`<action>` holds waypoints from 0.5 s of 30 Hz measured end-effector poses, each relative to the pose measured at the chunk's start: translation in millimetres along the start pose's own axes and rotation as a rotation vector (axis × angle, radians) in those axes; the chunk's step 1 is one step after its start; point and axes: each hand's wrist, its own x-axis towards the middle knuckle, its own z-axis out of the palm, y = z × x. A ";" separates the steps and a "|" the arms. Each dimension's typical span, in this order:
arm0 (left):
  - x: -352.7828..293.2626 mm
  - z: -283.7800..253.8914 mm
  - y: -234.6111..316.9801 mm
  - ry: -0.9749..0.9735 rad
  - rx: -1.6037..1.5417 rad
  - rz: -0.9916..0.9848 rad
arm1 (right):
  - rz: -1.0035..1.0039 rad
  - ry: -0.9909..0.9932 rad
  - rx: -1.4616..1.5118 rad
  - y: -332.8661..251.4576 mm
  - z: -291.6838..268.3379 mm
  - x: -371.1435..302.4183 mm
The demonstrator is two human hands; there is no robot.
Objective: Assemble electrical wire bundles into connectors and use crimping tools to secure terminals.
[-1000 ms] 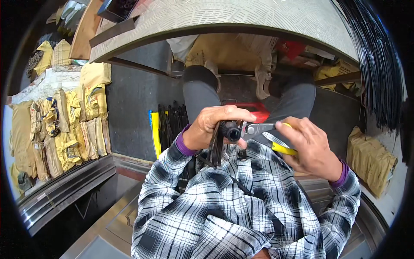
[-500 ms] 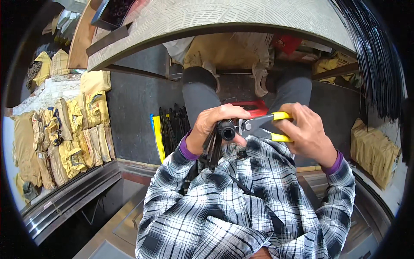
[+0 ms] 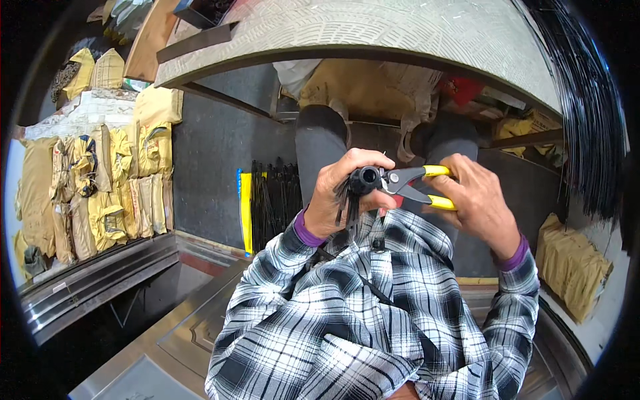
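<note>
My left hand (image 3: pixel 331 193) is closed around a black tube-like piece (image 3: pixel 363 187), its round open end facing up. Thin black strips (image 3: pixel 349 208), resembling cable ties, hang from the same grip. My right hand (image 3: pixel 477 195) grips pliers (image 3: pixel 412 175) with yellow handles and grey metal levers. The handles are spread apart, and the jaws point left, right beside the tube's end. Whether they bite on anything is too small to tell. A bit of red shows behind the pliers; what it belongs to is hidden.
Ahead stands a table (image 3: pixel 400 33) with a patterned grey top. Long black strips (image 3: pixel 590 120) hang over its right end. A bundle of black ties (image 3: pixel 277 200) stands by a yellow strip (image 3: pixel 247 207) at left. Yellow sacks (image 3: pixel 107 180) lie far left, another stack (image 3: pixel 573 267) at right.
The view has shifted slightly. A red looped piece that showed above the pliers is now mostly hidden behind them. Both hands keep their grips.
</note>
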 end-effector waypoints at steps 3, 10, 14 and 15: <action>0.8 0.4 1.7 0.017 -0.018 -0.046 | -0.020 0.160 0.093 2.2 24.8 2.7; -9.9 0.6 -12.7 0.111 -0.288 -0.172 | 0.168 0.283 0.934 -9.5 86.2 12.5; -4.3 -0.3 -2.4 0.181 -0.192 -0.117 | 0.103 0.436 0.959 -15.1 71.6 38.1; -8.9 -7.2 -1.3 0.184 -0.079 -0.113 | 0.227 0.313 0.938 -24.9 50.5 46.1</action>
